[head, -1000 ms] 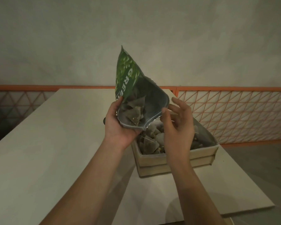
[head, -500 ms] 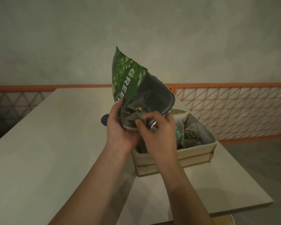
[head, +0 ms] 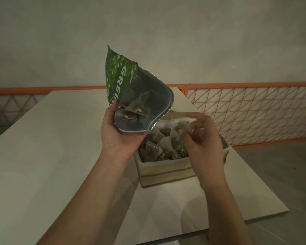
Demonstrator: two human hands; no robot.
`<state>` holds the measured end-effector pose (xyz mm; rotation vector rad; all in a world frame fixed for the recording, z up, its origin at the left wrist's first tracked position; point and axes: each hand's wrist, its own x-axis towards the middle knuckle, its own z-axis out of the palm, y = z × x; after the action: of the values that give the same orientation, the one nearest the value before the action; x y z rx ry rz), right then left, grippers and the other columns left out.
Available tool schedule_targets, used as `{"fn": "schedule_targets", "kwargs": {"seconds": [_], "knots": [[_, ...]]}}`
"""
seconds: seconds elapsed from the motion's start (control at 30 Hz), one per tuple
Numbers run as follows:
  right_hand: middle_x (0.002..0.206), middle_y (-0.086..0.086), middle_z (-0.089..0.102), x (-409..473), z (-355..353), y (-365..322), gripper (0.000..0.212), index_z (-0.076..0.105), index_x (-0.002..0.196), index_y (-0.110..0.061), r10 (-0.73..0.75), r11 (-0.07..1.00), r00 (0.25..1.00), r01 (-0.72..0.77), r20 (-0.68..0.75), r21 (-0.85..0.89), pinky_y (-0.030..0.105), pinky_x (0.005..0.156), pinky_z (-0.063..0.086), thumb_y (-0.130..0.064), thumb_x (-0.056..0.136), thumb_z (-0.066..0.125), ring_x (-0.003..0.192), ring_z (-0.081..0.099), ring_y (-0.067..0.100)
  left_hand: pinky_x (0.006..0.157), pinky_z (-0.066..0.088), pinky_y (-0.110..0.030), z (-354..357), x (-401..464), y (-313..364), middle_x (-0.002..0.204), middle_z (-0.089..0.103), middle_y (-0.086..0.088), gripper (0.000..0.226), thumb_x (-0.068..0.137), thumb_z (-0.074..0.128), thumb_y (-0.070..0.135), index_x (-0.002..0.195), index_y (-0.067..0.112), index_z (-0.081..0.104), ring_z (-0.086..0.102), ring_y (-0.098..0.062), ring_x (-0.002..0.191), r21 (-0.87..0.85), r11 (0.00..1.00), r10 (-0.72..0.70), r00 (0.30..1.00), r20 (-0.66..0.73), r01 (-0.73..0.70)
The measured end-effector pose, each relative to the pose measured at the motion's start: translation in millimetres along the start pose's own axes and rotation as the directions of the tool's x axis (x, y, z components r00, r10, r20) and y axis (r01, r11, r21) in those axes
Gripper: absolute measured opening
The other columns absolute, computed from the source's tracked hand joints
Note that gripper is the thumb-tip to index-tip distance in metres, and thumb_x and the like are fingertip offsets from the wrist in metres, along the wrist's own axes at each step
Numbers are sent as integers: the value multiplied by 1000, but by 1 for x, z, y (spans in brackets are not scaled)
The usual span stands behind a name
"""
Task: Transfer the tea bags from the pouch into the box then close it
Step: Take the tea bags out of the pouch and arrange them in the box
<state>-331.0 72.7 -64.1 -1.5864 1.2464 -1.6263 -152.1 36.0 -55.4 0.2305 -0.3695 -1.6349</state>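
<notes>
1. Gripping green pouch [head: 120, 80] at its open mouth, left hand [head: 120, 137] tilts it above box [head: 166, 171].
2. Right hand [head: 203, 144] pinches one tea bag [head: 181, 123] over box.
3. Box sits on table [head: 42, 156], open, holding many bags; several remain inside pouch.

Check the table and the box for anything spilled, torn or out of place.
Nothing stands out. The tea bags lie inside the box; none shows on the table. The left hand holds the open pouch tilted over the box, and the right hand pinches one tea bag above it.
</notes>
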Motion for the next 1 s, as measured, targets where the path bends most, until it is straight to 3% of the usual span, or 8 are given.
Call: {"fn": "schedule_targets", "kwargs": {"seconds": [0.13, 0.2, 0.4, 0.47, 0.53, 0.7, 0.83, 1.0], "knots": [[78, -13, 67, -7, 0, 21, 5, 70, 82, -27, 0, 918, 985, 67, 171, -390, 23, 71, 51, -28, 83, 75, 74, 61, 1, 105, 48, -44, 1, -1, -6, 145, 56, -11, 52, 98, 47, 44, 144, 21, 54, 49, -31, 137, 4, 1000, -15, 1000, 7, 15], [65, -17, 60, -9, 0, 24, 25, 67, 70, -26, -26, 849, 975, 138, 220, -510, 30, 73, 49, -48, 84, 68, 64, 56, 1, 105, 48, -44, 2, -2, -7, 146, 55, -12, 53, 98, 48, 44, 144, 21, 54, 49, -31, 137, 2, 1000, -14, 1000, 5, 14], [94, -15, 61, -17, 5, 18, 43, 69, 88, -30, -183, 775, 951, 295, 249, -558, 37, 85, 47, -60, 95, 38, 91, 56, 7, 109, 43, -46, 2, -6, -7, 146, 54, -15, 54, 94, 53, 45, 142, 19, 57, 48, -34, 137, 4, 1000, -28, 999, 15, 28], [72, -17, 54, -19, 7, 18, 45, 52, 66, -34, -107, 712, 942, 296, 319, -637, 40, 90, 44, -60, 97, 34, 76, 50, 5, 110, 43, -45, 3, -6, -6, 147, 54, -14, 54, 96, 51, 45, 143, 19, 56, 47, -33, 138, 7, 1000, -27, 1000, 14, 26], [60, -15, 43, -18, 8, 16, 45, 40, 57, -34, -118, 699, 956, 272, 268, -661, 42, 87, 45, -51, 99, 44, 66, 43, 8, 110, 43, -46, 4, -7, -5, 147, 54, -14, 54, 96, 51, 45, 143, 20, 56, 48, -33, 138, 10, 1000, -28, 999, 17, 27], [99, -4, 55, -12, 20, -13, 14, 69, 94, -23, -275, 900, 958, 226, -81, -372, 39, 82, 49, -35, 89, 64, 95, 54, 17, 98, 53, -47, 6, -10, -7, 142, 58, -15, 55, 92, 53, 45, 140, 18, 59, 52, -34, 134, 43, 999, -3, 1000, 8, 3], [83, -1, 63, 3, 43, -33, 12, 76, 93, -21, -434, 749, 899, 396, 58, -531, 35, 75, 45, -25, 83, 70, 82, 58, 19, 105, 45, -37, 6, -12, -11, 147, 54, -10, 60, 94, 51, 47, 144, 13, 53, 50, -27, 136, 88, 996, 11, 1000, -23, -9], [108, 7, 59, 20, 71, -31, 31, 73, 105, -25, -354, 439, 913, 353, 202, -826, 40, 81, 37, -47, 88, 58, 98, 51, 30, 120, 31, -38, 7, -15, -12, 147, 54, -7, 52, 92, 55, 44, 132, 11, 64, 50, -23, 137, 95, 995, -1, 999, -54, 6]]}}
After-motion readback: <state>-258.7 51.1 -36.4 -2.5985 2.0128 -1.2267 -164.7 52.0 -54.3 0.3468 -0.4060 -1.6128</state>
